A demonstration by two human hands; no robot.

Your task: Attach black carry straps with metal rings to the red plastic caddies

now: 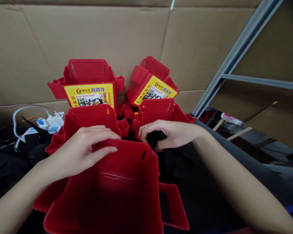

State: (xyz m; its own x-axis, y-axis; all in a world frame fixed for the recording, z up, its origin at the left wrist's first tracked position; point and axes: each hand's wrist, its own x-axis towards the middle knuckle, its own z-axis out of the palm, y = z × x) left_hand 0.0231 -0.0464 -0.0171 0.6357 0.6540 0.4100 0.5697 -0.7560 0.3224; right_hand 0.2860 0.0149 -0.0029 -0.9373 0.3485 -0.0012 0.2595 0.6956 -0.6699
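Fingers (101, 136) of the left hand (85, 148) lie curled over the far rim of the nearest red plastic bin (112, 188), pressing it from above, thumb hidden behind the wall. The right hand (166, 133), at about two o'clock from that bin, is closed around a small black object (153, 138) (what it is cannot be told). The bin sits at six o'clock in the view, open side up, with a handle-like tab (173, 204) at its four o'clock. More red bins (88, 84) with yellow labels (90, 96) stand at twelve o'clock against cardboard (127, 35). The bin looks light, stiff and smooth, likely a little slippery; the rim or side tab seems the safest hold.
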